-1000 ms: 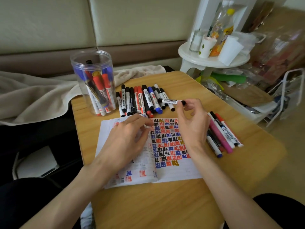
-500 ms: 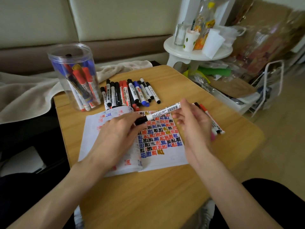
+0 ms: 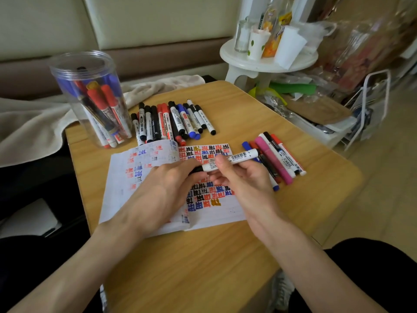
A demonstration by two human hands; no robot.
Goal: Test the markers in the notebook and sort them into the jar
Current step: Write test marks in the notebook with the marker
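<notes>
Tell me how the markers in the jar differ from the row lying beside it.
The markers in the jar stand on end, leaning and crossing; the row of markers lies flat on the table, side by side. The markers in the jar include a yellow-capped one; the row of markers shows none. Both hold red, blue and black ones.
</notes>
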